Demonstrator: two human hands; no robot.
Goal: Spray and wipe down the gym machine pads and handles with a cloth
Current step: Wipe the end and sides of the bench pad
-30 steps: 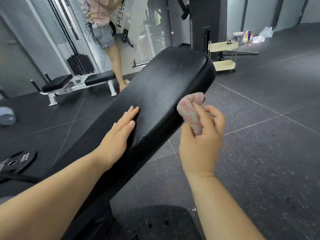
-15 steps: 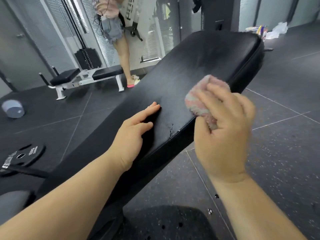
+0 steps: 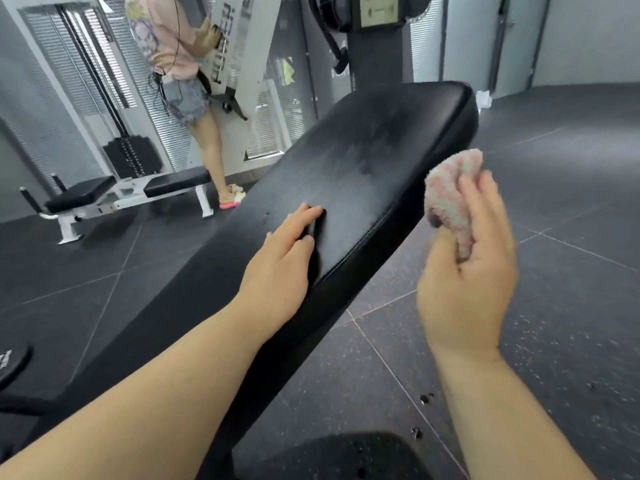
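Observation:
A long black padded bench back [image 3: 374, 161] slopes up from lower left to upper right across the middle of the head view. Its surface shows pale wipe streaks near the top. My left hand [image 3: 280, 268] lies flat on the pad's near edge, fingers together. My right hand [image 3: 464, 271] is off the pad's right side, in the air, and grips a bunched pink and pale green cloth [image 3: 450, 195]. The cloth is apart from the pad. No spray bottle is in sight.
A second black and white bench [image 3: 128, 195] stands at the back left by a cable weight stack [image 3: 133, 157]. A person [image 3: 180, 81] stands behind it at a white machine. A weight plate [image 3: 10, 365] lies at the left edge. Dark rubber floor tiles [image 3: 571, 271] spread right.
My right hand has lifted the cloth off the pad's right edge and drawn it out to the right. My left hand has stayed on the pad. The camera has tilted up a little.

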